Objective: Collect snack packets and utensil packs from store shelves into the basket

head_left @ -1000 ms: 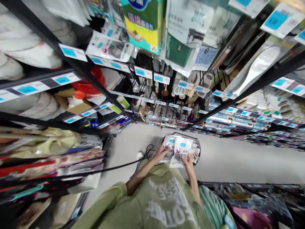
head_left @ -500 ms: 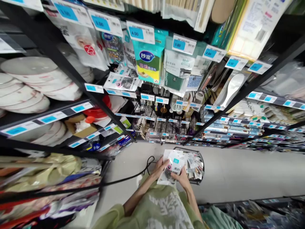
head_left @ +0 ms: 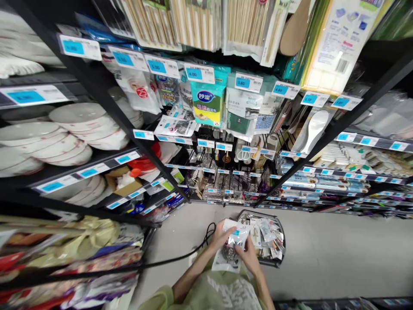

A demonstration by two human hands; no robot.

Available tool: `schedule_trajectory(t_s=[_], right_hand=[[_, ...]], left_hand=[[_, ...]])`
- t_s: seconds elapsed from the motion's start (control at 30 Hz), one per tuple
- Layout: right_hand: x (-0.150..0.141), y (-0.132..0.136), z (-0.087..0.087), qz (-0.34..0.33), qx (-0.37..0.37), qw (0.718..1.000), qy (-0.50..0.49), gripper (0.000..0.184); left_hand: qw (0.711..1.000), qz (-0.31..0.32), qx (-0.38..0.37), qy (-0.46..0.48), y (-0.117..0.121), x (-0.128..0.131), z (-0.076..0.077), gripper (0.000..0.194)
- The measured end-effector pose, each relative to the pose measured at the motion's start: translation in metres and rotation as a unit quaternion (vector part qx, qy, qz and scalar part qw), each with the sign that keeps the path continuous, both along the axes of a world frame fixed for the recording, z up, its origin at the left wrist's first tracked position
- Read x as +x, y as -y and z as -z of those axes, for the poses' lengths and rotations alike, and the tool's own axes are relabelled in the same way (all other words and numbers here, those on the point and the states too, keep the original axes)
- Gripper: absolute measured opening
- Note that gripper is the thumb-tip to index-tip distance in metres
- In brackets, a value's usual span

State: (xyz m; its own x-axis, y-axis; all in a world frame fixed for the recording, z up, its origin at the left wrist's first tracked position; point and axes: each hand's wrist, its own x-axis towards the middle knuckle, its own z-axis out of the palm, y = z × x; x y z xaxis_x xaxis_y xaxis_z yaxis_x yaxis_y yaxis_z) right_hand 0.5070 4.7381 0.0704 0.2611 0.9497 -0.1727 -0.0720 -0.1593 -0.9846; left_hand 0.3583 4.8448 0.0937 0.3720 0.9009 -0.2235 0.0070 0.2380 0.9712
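In front of my chest I hold a white and clear packet of wire scourers (head_left: 226,261), its dark coils showing through the plastic. My left hand (head_left: 222,236) grips its left edge, thumb across the upper front. On the right edge my right hand (head_left: 249,255) is closed, with the thumb over the front. Just beyond my right hand, a black shopping basket (head_left: 284,245) stands on the floor, filled with several packaged goods. A similar scourer packet (head_left: 176,125) lies on the shelf ahead, below a hanging sponge cloth packet (head_left: 208,101).
Stacked bowls (head_left: 80,116) fill the left shelves. Wrapped textiles (head_left: 84,258) sit at lower left, where a black cord (head_left: 180,257) runs toward me. Chopsticks (head_left: 245,26) and a white rice spoon (head_left: 314,129) hang ahead. Grey floor (head_left: 329,245) extends right of the basket.
My view has tilted up and shifted left, so more of the upper hanging goods shows. The packet has turned slightly in my hands, and its scourers are more visible.
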Motion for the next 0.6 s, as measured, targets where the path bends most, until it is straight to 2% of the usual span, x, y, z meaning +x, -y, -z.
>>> schedule_trajectory(t_s=[0.1, 0.2, 0.33, 0.6], right_hand=[[0.007, -0.008, -0.006, 0.081, 0.016, 0.996, -0.02, 0.049], [0.012, -0.015, -0.012, 0.126, 0.004, 0.991, 0.04, 0.044], [0.011, -0.018, -0.018, 0.16, 0.009, 0.985, 0.067, 0.04], [0.0, -0.018, -0.026, 0.182, 0.024, 0.981, 0.062, 0.039]], left_hand=[[0.999, 0.035, 0.024, -0.001, 0.004, 0.003, -0.011, 0.024], [0.998, 0.049, 0.036, -0.007, 0.008, 0.006, -0.017, 0.024], [0.997, 0.052, 0.061, -0.021, 0.008, 0.007, -0.019, 0.029], [0.996, 0.043, 0.062, -0.042, 0.004, 0.005, -0.026, 0.033]])
